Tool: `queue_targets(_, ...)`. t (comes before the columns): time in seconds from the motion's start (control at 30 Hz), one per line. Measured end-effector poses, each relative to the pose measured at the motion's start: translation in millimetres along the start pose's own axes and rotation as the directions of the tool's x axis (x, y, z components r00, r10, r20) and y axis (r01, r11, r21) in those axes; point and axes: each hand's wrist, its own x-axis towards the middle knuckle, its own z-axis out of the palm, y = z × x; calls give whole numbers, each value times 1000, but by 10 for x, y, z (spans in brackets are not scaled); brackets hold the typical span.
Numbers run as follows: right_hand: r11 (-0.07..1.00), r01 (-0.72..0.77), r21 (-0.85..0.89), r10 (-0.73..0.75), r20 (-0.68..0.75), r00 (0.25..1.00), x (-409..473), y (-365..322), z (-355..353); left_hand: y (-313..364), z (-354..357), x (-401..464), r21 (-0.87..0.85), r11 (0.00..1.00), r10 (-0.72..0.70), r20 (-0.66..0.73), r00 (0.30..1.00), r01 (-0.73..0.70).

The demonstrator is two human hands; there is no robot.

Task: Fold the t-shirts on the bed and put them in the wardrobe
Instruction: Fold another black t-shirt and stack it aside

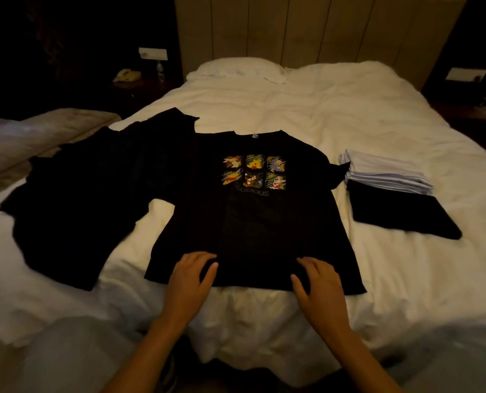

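Note:
A black t-shirt (pixel 253 219) with a six-panel cartoon print lies spread flat, front up, in the middle of the white bed (pixel 335 114). My left hand (pixel 192 276) and my right hand (pixel 318 282) rest on its bottom hem, fingers loosely spread, thumbs toward each other. To the left lies a loose pile of black t-shirts (pixel 88 194), unfolded. On the right sits a stack of folded white t-shirts (pixel 386 173) on top of a folded black t-shirt (pixel 400 214).
Two white pillows (pixel 236 70) lie by the panelled headboard (pixel 307 26). A dark nightstand with a phone (pixel 127 75) and a bottle stands at the back left. A second bed or bench (pixel 37 131) adjoins the left side. No wardrobe is in view.

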Motion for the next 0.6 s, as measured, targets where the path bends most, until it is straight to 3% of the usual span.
queue_targets(0.1, 984, 131, -124, -137, -46, 989, -95, -42, 51, 122, 16, -33, 111, 986, 135, -69, 988, -127)
queue_targets(0.17, 976, 130, -175, -138, -35, 990, -67, -14, 102, 142, 65, 22, 217, 955, 213, -40, 976, -200)
queue_targets(0.3, 964, 163, -211, -185, -90, 979, 30, 129, 155, 27, 160, 153, 270, 941, 186, 93, 978, -205)
queue_targets(0.43, 958, 219, -183, -248, -157, 956, 128, 275, 135, -152, 177, 199, 244, 946, 206, 50, 977, -212)
queue_targets(0.6, 997, 81, -2, -77, -315, 946, 112, 354, -110, -223, 63, 168, 173, 951, 273, -92, 958, -254)
